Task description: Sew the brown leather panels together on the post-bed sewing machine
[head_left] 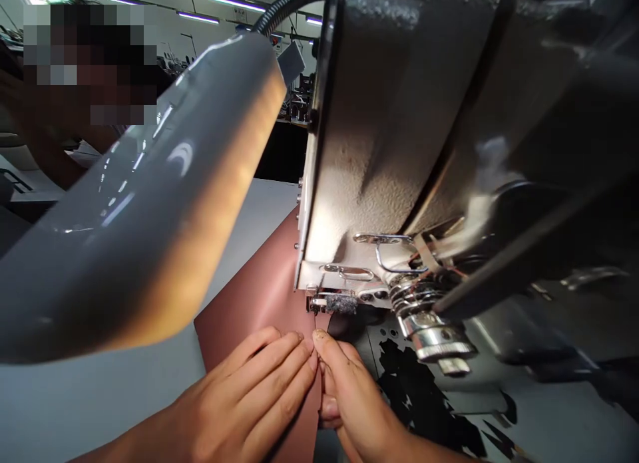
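Note:
A reddish-brown sheet of leather-like material [249, 297] runs under the presser foot [315, 305] of a sewing machine [359, 183]. My left hand [249, 396] rests on the sheet, its fingers stretched out side by side and the tips close to the sheet's right edge. Just in front of the foot, my right hand [349, 390] pinches that edge between thumb and curled fingers. Both sets of fingertips nearly meet there. The needle is too small to make out.
A lit lamp [164, 203] on a bendable neck hangs over the left of the white table [64, 410]. Black scraps [424, 396] and dark pointed blades [499, 440] lie to the right. The machine's tension knob [439, 340] juts out. Another person [54, 144] is at far left.

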`<state>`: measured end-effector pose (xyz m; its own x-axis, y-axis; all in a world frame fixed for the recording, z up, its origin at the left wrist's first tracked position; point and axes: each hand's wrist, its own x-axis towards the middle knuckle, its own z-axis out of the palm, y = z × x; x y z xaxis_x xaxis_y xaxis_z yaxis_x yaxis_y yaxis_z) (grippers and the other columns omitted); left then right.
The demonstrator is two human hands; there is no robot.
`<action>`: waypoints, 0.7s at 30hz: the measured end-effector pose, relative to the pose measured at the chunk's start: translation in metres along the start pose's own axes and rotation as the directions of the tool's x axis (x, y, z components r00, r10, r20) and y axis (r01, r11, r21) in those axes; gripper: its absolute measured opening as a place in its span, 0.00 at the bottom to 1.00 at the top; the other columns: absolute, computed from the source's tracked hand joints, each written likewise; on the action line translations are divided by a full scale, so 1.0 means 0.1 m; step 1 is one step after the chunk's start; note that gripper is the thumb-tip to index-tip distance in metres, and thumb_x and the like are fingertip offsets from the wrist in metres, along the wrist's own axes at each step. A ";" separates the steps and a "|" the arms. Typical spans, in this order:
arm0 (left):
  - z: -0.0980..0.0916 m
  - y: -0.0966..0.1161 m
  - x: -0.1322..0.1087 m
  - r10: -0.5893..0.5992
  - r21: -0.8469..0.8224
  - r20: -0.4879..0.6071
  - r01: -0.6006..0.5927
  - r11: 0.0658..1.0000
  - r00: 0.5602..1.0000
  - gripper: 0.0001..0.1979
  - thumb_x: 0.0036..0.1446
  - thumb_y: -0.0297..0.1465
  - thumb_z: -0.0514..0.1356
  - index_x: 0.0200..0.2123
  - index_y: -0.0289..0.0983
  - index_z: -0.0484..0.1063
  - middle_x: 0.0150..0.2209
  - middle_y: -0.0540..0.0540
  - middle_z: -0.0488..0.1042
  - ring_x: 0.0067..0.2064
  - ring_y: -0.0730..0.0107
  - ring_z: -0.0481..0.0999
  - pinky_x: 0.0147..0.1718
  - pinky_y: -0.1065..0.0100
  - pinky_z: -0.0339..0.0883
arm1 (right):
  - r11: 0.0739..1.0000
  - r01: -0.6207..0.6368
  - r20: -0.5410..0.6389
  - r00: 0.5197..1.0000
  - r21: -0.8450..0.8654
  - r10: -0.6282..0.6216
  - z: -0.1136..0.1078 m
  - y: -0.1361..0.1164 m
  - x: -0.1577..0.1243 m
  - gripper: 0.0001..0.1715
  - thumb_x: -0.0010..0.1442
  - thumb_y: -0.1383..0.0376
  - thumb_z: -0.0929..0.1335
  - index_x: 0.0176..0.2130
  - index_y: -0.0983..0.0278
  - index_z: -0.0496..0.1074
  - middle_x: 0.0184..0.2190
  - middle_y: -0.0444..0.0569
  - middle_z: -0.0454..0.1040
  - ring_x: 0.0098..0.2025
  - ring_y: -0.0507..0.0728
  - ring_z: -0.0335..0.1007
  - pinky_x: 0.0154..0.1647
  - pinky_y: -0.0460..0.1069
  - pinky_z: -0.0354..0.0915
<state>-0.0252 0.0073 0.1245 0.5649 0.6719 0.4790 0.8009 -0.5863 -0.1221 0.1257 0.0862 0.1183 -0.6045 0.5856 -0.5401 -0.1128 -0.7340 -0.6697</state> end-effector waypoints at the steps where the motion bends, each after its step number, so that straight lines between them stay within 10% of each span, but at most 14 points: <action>1: 0.00 -0.01 -0.01 0.000 -0.011 -0.007 0.000 1.000 1.000 0.22 0.68 0.22 0.38 0.57 0.29 0.64 0.58 0.42 0.67 0.65 0.61 0.54 0.66 0.56 0.44 | 1.000 0.003 0.006 1.000 0.003 -0.003 -0.01 0.02 0.01 0.37 0.36 0.39 0.73 0.24 0.62 0.56 0.14 0.31 0.48 0.15 0.41 0.39 0.16 0.41 0.35; 21: 0.07 -0.40 0.21 0.051 -0.173 -0.145 -0.076 0.982 0.988 0.15 0.68 0.22 0.43 0.49 0.26 0.67 0.46 0.36 0.76 0.55 0.60 0.68 0.58 0.55 0.60 | 1.000 -0.021 0.046 0.999 -0.017 0.021 0.01 0.02 -0.02 0.36 0.40 0.38 0.71 0.22 0.64 0.55 0.14 0.36 0.59 0.12 0.39 0.41 0.16 0.41 0.35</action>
<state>-0.0440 0.0482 0.1330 0.5698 0.5685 0.5934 0.7095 -0.7047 -0.0062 0.1253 0.0831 0.1182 -0.6422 0.5534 -0.5304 -0.0869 -0.7400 -0.6670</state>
